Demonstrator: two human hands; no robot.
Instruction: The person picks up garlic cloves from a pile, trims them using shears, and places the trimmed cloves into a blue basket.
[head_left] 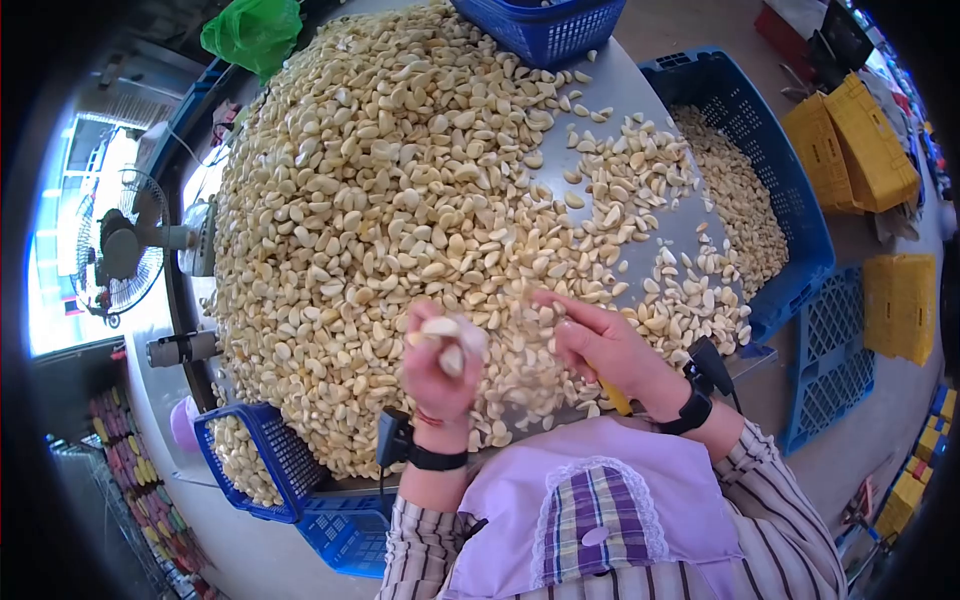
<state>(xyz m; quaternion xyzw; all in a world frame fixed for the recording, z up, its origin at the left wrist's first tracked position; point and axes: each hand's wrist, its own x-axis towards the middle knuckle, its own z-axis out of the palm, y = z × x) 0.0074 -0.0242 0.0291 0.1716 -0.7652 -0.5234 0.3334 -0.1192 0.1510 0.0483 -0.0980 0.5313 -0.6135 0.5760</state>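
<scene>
A large heap of pale, curved nut-like pieces [380, 190] covers most of the metal table [620, 90]. Above the near part of the heap, my left hand [440, 365] is closed around some of the pale pieces, with its palm turned up. To its right, my right hand [600, 345] has its index finger stretched to the left over the heap and its other fingers curled. A yellow handle [614, 397] sticks out below the right palm; the rest of that tool is hidden. Blurred pieces show between the two hands.
Blue baskets stand at the lower left [290, 465], far edge [545, 35] and right [800, 210], the left and right ones holding pieces. A fan [122, 245] is at the left, a green bag [252, 35] at the back left, and yellow crates [870, 150] at the right.
</scene>
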